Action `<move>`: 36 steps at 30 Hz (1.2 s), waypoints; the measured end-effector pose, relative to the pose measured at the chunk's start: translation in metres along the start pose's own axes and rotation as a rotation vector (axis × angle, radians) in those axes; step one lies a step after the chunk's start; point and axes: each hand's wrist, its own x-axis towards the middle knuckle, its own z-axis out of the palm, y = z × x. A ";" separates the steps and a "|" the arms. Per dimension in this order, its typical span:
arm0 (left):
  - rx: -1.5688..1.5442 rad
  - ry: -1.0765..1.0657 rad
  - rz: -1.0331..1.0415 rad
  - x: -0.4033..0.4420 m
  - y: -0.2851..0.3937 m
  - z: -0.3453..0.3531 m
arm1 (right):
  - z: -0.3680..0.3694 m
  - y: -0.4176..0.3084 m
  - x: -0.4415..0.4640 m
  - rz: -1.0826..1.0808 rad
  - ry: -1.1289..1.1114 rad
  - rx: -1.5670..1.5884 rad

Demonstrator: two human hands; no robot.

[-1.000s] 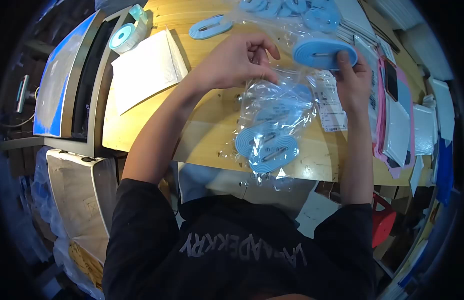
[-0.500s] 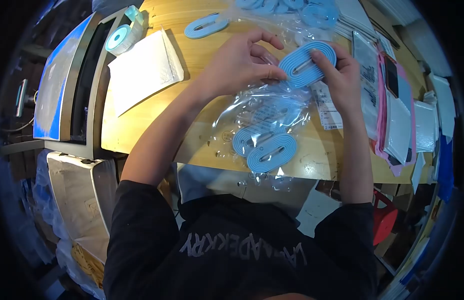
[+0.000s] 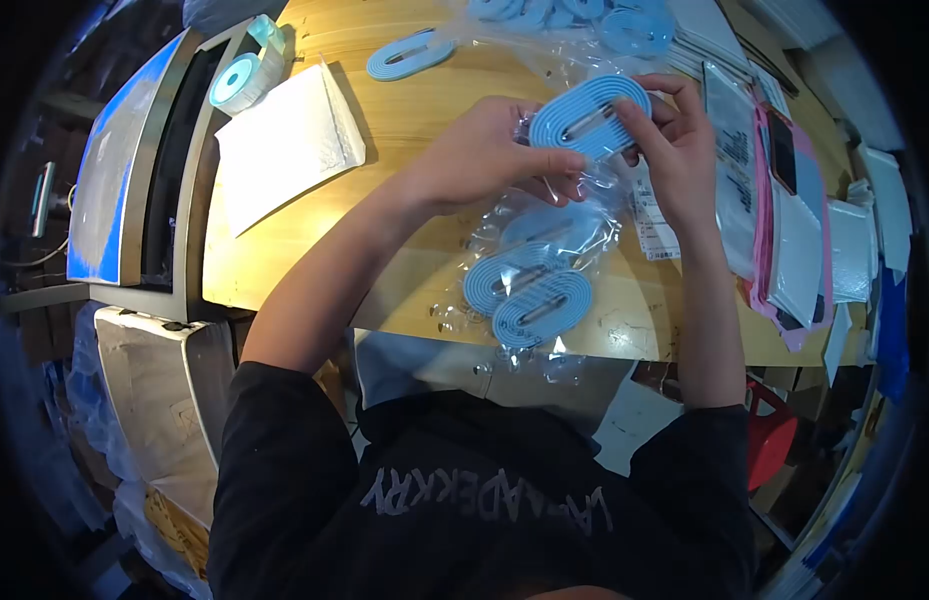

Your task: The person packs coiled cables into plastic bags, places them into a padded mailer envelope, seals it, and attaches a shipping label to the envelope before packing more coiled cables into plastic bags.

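My right hand (image 3: 674,140) grips a flat blue oval coil (image 3: 589,115) by its right end, thumb on top. At the coil's lower left, my left hand (image 3: 504,155) pinches the mouth of a clear plastic bag (image 3: 594,215), its fingers partly hidden behind the coil and film. Several blue coils (image 3: 542,310) lie inside this bag on the wooden table, near the front edge. Another blue coil (image 3: 411,54) lies alone farther back, and more coils (image 3: 634,30) sit in clear plastic at the top.
White padded envelopes (image 3: 284,150) and a tape dispenser (image 3: 239,82) are at the left, beside a grey-framed machine (image 3: 124,160). A printed label sheet (image 3: 654,220), a pink bag (image 3: 762,240) and a dark phone (image 3: 782,152) lie to the right. A red object (image 3: 769,435) stands below the table's right side.
My right hand has brought the blue coil leftward to the bag's mouth. My left hand has moved slightly down, its fingers now closer together by the coil.
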 end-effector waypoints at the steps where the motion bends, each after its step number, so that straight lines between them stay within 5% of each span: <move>1: 0.001 -0.002 -0.001 0.001 -0.001 0.001 | 0.000 0.000 0.000 0.012 -0.030 -0.013; 10: 0.123 0.217 0.159 0.002 -0.002 0.003 | -0.006 -0.002 -0.001 -0.068 -0.054 -0.124; 22: 0.118 0.201 0.139 0.006 -0.009 -0.002 | -0.010 -0.008 -0.007 -0.100 -0.534 -0.265; 25: 0.249 0.176 0.159 0.005 -0.008 -0.002 | -0.019 -0.013 -0.004 0.045 -0.604 -0.236; 36: -0.103 0.178 0.197 0.006 -0.003 -0.001 | -0.016 0.000 -0.002 0.100 -0.508 -0.125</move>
